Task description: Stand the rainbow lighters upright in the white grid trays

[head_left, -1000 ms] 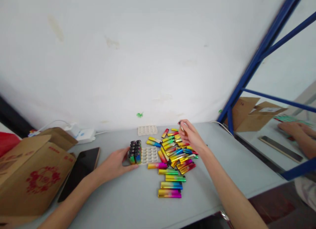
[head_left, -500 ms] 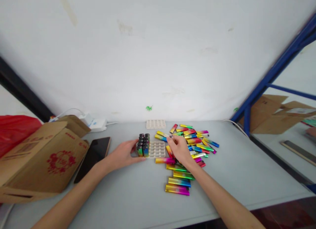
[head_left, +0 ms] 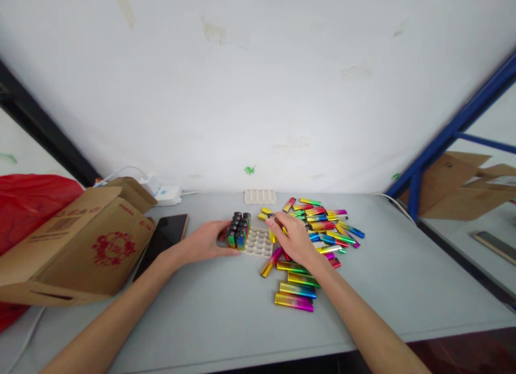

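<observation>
A white tray [head_left: 260, 244] with rows of holes lies in front of me. Upright lighters [head_left: 239, 230] with black tops and shiny colour-graded bodies fill its left columns. My left hand [head_left: 206, 241] curves around the tray's left end, thumb at the near corner and fingers along the lighters. My right hand [head_left: 293, 235] pinches a yellow lighter [head_left: 272, 235] by its dark top and holds it upright at the tray's right edge. Loose lighters [head_left: 324, 226] in many colours lie in a pile beside and beyond my right hand.
A second white tray [head_left: 260, 196] lies near the wall. At left are a cardboard box [head_left: 80, 245], a dark phone [head_left: 167, 234] and a white power strip [head_left: 168, 195]. Several lighters [head_left: 294, 301] lie nearer me. A blue metal frame [head_left: 415, 194] stands at right.
My right hand has lifted a lighter from the pile and turned it upright beside the tray. A magenta-and-yellow lighter by the tray has swung to a slant. The view has shifted slightly.
</observation>
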`<state>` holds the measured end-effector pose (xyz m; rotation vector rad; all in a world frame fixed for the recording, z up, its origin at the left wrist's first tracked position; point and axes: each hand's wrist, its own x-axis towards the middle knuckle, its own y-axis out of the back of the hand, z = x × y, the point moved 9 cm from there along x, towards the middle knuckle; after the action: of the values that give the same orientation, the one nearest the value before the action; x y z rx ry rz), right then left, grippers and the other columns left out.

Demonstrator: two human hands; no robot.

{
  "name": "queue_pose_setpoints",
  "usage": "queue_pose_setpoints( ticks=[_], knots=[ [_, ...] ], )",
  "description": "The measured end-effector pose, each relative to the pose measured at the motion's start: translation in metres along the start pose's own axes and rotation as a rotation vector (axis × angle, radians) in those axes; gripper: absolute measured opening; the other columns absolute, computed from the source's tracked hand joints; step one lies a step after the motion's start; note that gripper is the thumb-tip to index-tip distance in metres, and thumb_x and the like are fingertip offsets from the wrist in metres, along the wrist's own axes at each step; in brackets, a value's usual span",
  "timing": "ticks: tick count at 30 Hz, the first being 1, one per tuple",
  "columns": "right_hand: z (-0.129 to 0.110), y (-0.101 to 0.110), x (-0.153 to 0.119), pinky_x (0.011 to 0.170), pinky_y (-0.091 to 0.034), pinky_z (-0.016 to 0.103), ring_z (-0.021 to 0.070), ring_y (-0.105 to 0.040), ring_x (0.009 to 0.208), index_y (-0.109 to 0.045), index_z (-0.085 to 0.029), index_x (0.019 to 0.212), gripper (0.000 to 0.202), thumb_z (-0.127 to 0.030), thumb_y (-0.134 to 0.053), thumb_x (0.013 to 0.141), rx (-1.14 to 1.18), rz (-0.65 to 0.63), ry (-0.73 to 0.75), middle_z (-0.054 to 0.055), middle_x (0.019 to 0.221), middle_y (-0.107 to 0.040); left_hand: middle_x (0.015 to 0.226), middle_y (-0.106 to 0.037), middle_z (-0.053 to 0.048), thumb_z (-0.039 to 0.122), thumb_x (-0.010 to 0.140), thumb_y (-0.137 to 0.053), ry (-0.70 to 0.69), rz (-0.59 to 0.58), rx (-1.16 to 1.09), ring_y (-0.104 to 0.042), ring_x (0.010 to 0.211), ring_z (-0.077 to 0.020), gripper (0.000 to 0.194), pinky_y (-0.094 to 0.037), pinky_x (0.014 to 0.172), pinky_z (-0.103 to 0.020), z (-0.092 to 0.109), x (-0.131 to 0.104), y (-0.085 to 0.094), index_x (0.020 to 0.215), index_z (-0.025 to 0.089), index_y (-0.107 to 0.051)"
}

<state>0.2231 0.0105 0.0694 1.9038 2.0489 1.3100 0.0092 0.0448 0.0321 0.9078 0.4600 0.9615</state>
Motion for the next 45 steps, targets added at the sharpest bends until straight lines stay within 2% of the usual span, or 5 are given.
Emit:
queue_pose_setpoints(
  ticks=[11,27,32,38,45],
  knots=[
    [0.006,-0.044,0.012,0.079,-0.052,0.034,0.0240,-0.070,0.085,-0.057,-0.023,0.091,0.025,-0.035,-0.055,0.113,-0.159,-0.125,0.066,0.007,0.091,-0.073,0.097,-0.079,-0.006,0.064,0.073,-0.085,-0.018,-0.018,0.076,-0.070,0.084,-0.0267,0.059,-0.054,0.076,-0.034,-0.004,0.001,-0.008,0.110,0.019,-0.074],
    [0.004,-0.055,0.011,0.078,-0.054,0.036,0.0267,-0.072,0.090,-0.064,-0.019,0.108,0.007,-0.026,-0.065,0.108,-0.409,-0.234,0.052,0.011,0.099,-0.075,0.104,-0.080,-0.009,0.061,0.077,-0.080,0.009,-0.038,0.109,-0.071,0.087,-0.0283,0.058,-0.055,0.077,-0.035,-0.001,0.000,-0.008,0.114,0.017,-0.072],
    [0.003,-0.037,0.004,0.096,-0.054,0.039,0.0279,-0.072,0.107,-0.070,-0.019,0.115,0.016,-0.031,-0.072,0.105,-0.408,-0.191,0.111,0.011,0.110,-0.077,0.112,-0.080,-0.013,0.062,0.075,-0.081,0.008,-0.025,0.081,-0.073,0.093,-0.0316,0.060,-0.057,0.081,-0.038,-0.003,0.001,-0.007,0.115,0.018,-0.072],
    [0.039,-0.002,0.010,0.106,-0.051,0.042,0.0288,-0.068,0.114,-0.074,-0.017,0.120,0.017,-0.025,-0.063,0.109,-0.527,-0.085,-0.011,0.014,0.118,-0.075,0.105,-0.079,-0.010,0.065,0.075,-0.080,0.023,-0.047,0.117,-0.072,0.087,-0.0295,0.058,-0.057,0.077,-0.036,-0.007,0.002,-0.009,0.112,0.021,-0.071],
    [0.055,-0.014,0.014,0.106,-0.049,0.047,0.0338,-0.062,0.123,-0.077,-0.018,0.117,0.023,-0.037,-0.067,0.107,-0.632,-0.199,-0.149,0.016,0.126,-0.072,0.103,-0.079,-0.013,0.063,0.073,-0.081,0.027,-0.036,0.114,-0.071,0.085,-0.0306,0.059,-0.057,0.076,-0.039,-0.005,0.001,-0.009,0.110,0.018,-0.072]
  ],
)
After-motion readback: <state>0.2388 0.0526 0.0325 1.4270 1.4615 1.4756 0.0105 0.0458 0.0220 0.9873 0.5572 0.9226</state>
